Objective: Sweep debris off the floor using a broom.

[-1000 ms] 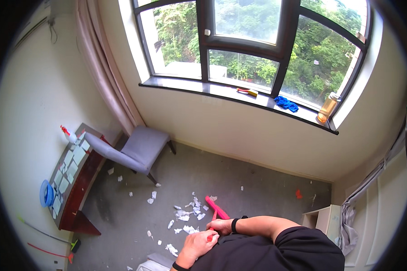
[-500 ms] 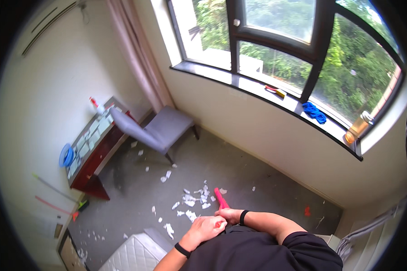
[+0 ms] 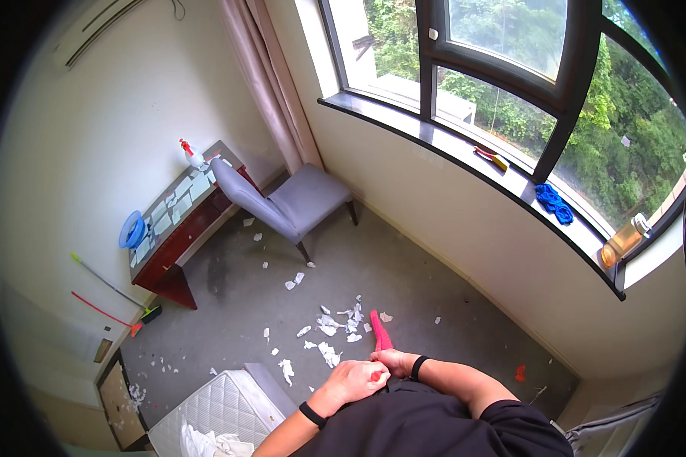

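Close in front of my body, both hands are together on a long, narrow pink-red object whose exact kind I cannot make out. Its flat-looking end points away from me over the floor. My left hand is closed, with a bit of red showing at its thumb side. Beside it and slightly farther away, my right hand grips the object where the pink length comes out. Torn white paper scraps lie on the grey floor just past my hands.
A chair stands by a desk covered with papers, a blue basin and a spray bottle. A broom leans at the left wall. A mattress is near left. The windowsill holds a blue cloth and a bottle.
The room has shifted rightward in view as my head turned, showing more of the mattress and white cloth on it. Both hands keep their hold on the pink-red object.
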`<state>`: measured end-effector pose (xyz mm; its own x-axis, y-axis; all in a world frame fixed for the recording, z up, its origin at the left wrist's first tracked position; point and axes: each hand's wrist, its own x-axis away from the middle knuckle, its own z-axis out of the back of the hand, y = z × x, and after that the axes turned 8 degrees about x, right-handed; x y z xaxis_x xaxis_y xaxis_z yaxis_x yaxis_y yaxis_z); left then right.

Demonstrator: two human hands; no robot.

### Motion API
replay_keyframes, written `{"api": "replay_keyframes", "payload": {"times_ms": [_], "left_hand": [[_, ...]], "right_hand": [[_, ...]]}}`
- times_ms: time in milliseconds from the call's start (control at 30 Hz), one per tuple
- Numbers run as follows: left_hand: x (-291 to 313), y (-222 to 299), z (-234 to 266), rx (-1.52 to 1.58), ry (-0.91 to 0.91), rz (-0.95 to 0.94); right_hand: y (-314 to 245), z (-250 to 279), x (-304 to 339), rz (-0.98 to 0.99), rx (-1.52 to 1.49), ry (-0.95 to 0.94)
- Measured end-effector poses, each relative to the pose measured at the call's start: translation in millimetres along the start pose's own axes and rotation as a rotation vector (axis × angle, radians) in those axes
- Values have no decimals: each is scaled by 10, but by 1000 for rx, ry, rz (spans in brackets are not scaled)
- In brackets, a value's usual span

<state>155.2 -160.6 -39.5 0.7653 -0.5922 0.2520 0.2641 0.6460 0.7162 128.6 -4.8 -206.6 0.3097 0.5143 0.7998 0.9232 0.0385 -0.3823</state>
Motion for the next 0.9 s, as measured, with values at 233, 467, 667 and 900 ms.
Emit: {"api": "replay_keyframes", "payload": {"times_ms": [233, 467, 667, 900], "left_hand": [[133, -211, 220, 16, -29, -72], [393, -666, 513, 59, -36, -73], [643, -1060, 656, 56, -35, -94], [863, -1347, 753, 114, -42, -94]], "right_hand": [[-34, -244, -88, 50, 23, 40], [-111, -721, -227, 65, -34, 100], [-6, -926, -639, 83, -40, 209], [-83, -1322, -586, 104, 22, 243]]}}
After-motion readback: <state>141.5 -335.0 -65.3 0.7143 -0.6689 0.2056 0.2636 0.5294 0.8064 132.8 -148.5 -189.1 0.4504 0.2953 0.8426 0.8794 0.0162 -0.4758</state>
